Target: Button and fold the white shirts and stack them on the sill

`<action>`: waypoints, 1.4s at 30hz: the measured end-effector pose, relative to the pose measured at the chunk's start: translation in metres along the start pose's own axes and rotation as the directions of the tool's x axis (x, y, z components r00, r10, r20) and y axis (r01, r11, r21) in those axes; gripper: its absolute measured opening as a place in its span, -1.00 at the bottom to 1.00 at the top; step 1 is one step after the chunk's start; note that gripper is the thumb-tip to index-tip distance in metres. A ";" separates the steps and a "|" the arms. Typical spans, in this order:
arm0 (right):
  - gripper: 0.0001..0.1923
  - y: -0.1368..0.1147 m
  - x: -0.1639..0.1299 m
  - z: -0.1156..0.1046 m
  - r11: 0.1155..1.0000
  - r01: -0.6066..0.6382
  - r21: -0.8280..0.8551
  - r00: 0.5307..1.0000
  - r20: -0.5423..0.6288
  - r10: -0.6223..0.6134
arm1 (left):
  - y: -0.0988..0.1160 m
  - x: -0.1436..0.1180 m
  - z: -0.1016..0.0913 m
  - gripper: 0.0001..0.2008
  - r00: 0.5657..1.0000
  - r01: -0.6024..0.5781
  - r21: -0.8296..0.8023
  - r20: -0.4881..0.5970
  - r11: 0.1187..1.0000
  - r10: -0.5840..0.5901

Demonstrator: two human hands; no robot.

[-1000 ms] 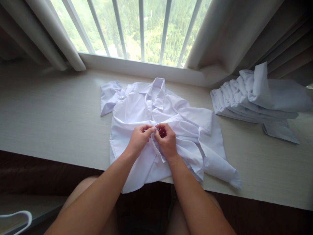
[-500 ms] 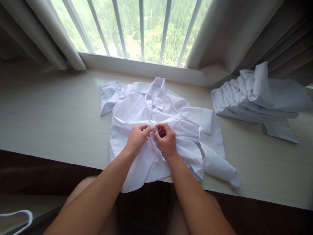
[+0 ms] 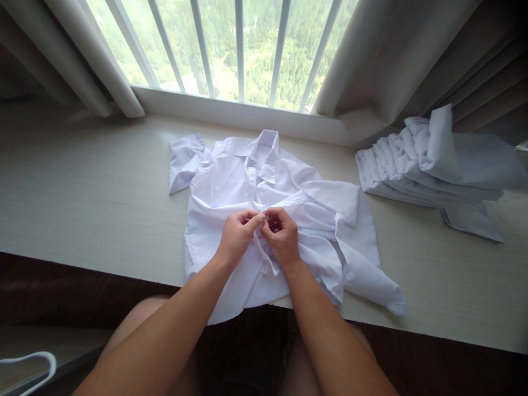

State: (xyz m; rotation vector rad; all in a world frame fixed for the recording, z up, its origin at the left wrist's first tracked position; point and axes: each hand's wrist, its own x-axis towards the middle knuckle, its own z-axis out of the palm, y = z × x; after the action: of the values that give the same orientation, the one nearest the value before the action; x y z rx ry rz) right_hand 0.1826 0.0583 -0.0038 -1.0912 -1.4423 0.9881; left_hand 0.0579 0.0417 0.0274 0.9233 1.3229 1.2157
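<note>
White cotton fills the middle of the view: a white short-sleeved collared shirt [image 3: 264,220] is spread front-up on a pale wood-grain window ledge [image 3: 82,192], its collar toward the window and its hem hanging slightly over the near edge. The shirt's front placket is pinched at mid-chest by both hands, which meet there with fingertips touching. The left hand [image 3: 238,237] is curled, thumb and forefinger closed on the fabric edge; the right hand [image 3: 281,236] is likewise clenched around the facing edge, its fingers folded inward. Whether a button is held between them cannot be told. One sleeve is seen lying flat at the upper left, while the other side of the shirt is rumpled and trails toward the right. Well apart, at the far right of the ledge, a stack of folded white garments [image 3: 429,165] is set against grey curtains [image 3: 391,60]. Behind the ledge, a window with white vertical bars [image 3: 239,49] is seen, with green trees beyond. A white hanger [image 3: 37,366] is partly visible at the lower left corner.
</note>
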 end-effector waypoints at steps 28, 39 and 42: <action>-0.77 -0.001 0.012 -0.006 0.915 -0.232 0.330 0.973 0.079 0.218 | -0.003 0.005 0.004 -0.72 0.999 0.037 -0.069 0.002 0.997 -0.037; -0.76 -0.003 0.012 -0.006 0.824 -0.328 0.461 0.944 0.136 0.300 | 0.003 0.003 0.008 -0.75 1.000 0.021 -0.110 0.001 0.994 -0.021; -0.76 -0.004 0.012 -0.007 0.815 -0.330 0.476 0.944 0.146 0.297 | 0.004 0.002 0.008 -0.75 1.000 0.023 -0.126 0.017 0.992 -0.021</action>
State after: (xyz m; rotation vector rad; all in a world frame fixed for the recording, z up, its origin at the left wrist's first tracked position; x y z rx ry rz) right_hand 0.1881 0.0692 0.0039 -0.9270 -0.9797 1.5457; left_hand 0.0649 0.0458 0.0317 0.8250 1.2261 1.2577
